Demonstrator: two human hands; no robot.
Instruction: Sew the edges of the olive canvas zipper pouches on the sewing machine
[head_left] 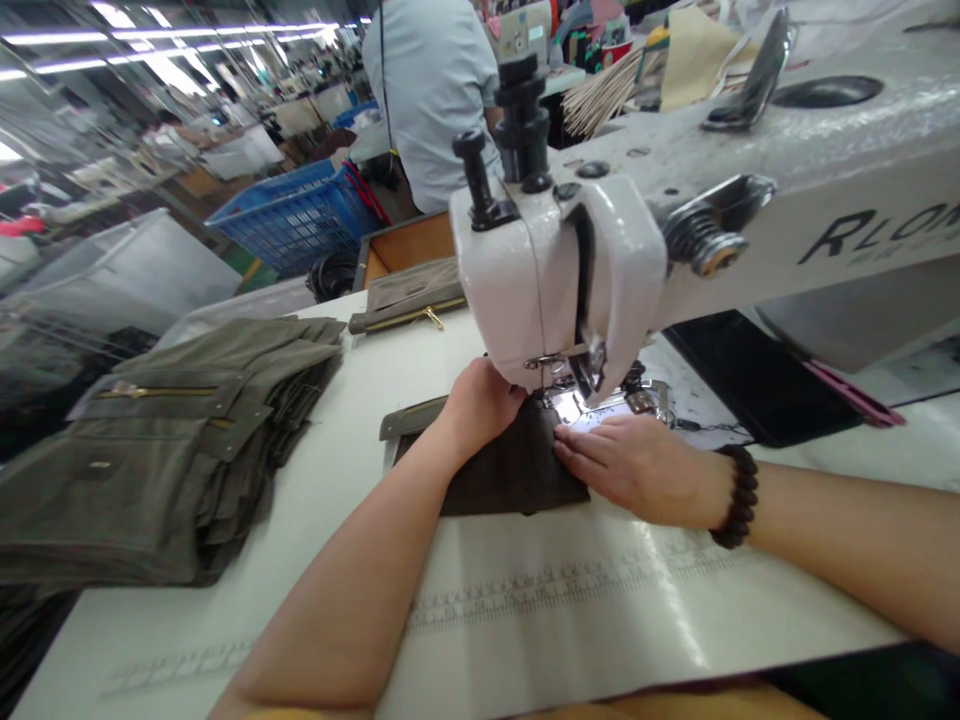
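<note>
A dark olive fabric piece (pixel 517 465) with a zipper strip at its left lies on the table beneath the needle area of a white sewing machine (pixel 499 270). My left hand (pixel 484 405) is on the far left part of the fabric with curled fingers gripping it close to the presser foot. Some of its fingertips are hidden by the machine head. Stretched out flat, the fingers of my right hand (pixel 637 465) touch the fabric's right edge. A dark beaded bracelet (pixel 736 497) circles the right wrist. The machine's lamp lights the needle plate.
To the left lies a stack of olive fabric pieces with zippers (pixel 150 460). Another zippered piece (pixel 409 295) rests behind. A black phone-like slab (pixel 757 375) and pink tool (pixel 855 393) lie right. Beyond are a blue basket (pixel 292 215) and a seated person (pixel 431 100).
</note>
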